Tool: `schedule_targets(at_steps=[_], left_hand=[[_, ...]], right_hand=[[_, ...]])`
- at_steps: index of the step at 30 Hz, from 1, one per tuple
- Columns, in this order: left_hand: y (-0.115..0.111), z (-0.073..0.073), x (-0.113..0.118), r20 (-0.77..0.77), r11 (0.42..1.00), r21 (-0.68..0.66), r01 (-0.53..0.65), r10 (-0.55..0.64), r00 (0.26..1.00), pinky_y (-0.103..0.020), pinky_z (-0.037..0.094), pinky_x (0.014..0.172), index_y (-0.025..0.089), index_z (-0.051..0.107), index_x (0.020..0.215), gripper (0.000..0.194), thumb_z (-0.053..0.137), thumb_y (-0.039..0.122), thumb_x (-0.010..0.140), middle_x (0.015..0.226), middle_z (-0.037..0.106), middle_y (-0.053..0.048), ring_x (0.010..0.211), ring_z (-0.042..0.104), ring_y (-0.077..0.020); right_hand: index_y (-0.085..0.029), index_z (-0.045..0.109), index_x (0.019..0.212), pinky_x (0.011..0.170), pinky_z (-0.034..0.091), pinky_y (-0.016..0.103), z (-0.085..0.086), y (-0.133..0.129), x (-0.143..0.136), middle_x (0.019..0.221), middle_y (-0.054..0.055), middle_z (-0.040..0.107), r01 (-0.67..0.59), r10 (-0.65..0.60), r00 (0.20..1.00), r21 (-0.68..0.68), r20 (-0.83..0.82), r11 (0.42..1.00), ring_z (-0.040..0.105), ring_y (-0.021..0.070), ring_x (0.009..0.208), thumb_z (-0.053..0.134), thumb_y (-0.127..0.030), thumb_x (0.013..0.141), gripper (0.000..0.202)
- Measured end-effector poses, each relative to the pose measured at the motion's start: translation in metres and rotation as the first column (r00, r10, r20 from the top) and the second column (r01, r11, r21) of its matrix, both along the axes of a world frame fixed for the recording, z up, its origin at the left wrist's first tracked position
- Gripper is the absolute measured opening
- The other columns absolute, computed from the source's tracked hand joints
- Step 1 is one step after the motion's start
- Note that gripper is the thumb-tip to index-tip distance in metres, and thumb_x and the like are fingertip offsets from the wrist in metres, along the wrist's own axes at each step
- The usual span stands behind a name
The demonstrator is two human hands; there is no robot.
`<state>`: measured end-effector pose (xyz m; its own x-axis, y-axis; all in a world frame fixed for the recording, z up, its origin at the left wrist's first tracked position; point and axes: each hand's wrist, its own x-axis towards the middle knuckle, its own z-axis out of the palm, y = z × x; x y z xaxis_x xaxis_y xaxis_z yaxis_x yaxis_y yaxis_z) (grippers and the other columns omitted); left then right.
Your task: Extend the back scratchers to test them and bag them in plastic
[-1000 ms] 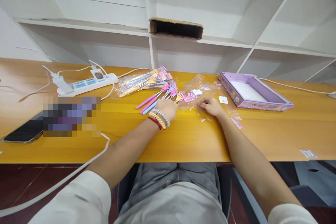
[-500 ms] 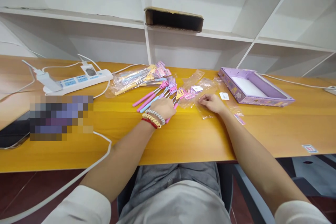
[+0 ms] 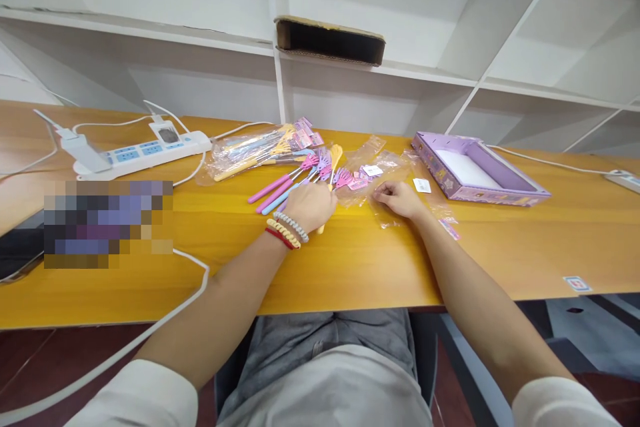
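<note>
My left hand (image 3: 311,207), wearing several bracelets, is closed around a yellow back scratcher (image 3: 337,155). Its hand-shaped head points away from me, and its handle end sticks out below my fist. Beside and under this hand lie more back scratchers with pink handles (image 3: 273,188) and a blue handle (image 3: 274,199); a pink claw head (image 3: 343,177) is just to its right. With fingertips pinched together, my right hand (image 3: 399,199) grips the edge of a clear plastic bag (image 3: 387,215) lying flat on the table.
Bagged back scratchers (image 3: 255,152) lie at the back, left of a purple display box (image 3: 500,195). A power strip (image 3: 145,155) with cables (image 3: 206,270) occupies the left, near a phone (image 3: 23,247). A cardboard box (image 3: 330,43) sits on the shelf above.
The yellow scratcher's head has swung up and away from me. A yellow handle end now shows below my left hand, where a pink one was. My right hand stays on the bag.
</note>
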<state>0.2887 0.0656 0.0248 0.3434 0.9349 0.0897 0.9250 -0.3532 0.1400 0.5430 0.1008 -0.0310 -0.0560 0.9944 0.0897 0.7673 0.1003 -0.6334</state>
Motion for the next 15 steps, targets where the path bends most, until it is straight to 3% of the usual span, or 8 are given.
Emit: schedule_targets(at_steps=[5,9,12,15], left_hand=[[-0.020,-0.011,0.025,0.056,0.988,0.078,0.133,-0.138,0.989,-0.033,0.042,0.067,0.010,0.051,0.112,0.041,0.023,0.035,0.096,0.087,0.067,-0.015,0.079,0.065,-0.0244],[-0.023,-0.020,0.031,0.096,0.980,0.058,0.189,-0.194,0.976,-0.031,0.038,0.060,0.015,0.051,0.109,0.037,0.023,0.037,0.097,0.081,0.067,-0.010,0.071,0.064,-0.0229],[-0.019,-0.021,0.027,0.142,0.977,0.081,0.195,-0.205,0.969,-0.030,0.035,0.057,0.019,0.053,0.109,0.042,0.019,0.041,0.097,0.082,0.067,-0.008,0.069,0.063,-0.0213],[-0.014,-0.020,0.021,0.167,0.980,0.112,0.165,-0.182,0.969,-0.029,0.032,0.056,0.021,0.056,0.107,0.043,0.020,0.043,0.097,0.082,0.067,-0.007,0.069,0.062,-0.0205]], right_hand=[[-0.016,0.064,0.075,0.055,0.037,0.025,0.002,-0.001,-0.001,0.061,0.000,0.061,0.011,-0.009,1.000,0.087,-0.016,0.996,0.052,0.0127,0.056,0.059,-0.039,0.073,0.024],[-0.016,0.060,0.069,0.047,0.032,0.024,0.006,-0.001,0.000,0.053,-0.002,0.054,0.109,-0.062,0.949,0.139,-0.308,0.984,0.045,0.0100,0.047,0.056,-0.033,0.072,0.018],[-0.017,0.061,0.076,0.040,0.027,0.023,0.014,-0.004,0.001,0.051,-0.003,0.052,0.100,-0.011,0.767,0.104,-0.642,0.990,0.042,0.0089,0.040,0.056,-0.027,0.068,0.014],[-0.018,0.062,0.094,0.037,0.025,0.022,0.021,-0.009,0.002,0.058,-0.003,0.057,-0.044,0.108,0.562,0.100,-0.820,0.994,0.047,0.0099,0.041,0.060,-0.023,0.063,0.031]])
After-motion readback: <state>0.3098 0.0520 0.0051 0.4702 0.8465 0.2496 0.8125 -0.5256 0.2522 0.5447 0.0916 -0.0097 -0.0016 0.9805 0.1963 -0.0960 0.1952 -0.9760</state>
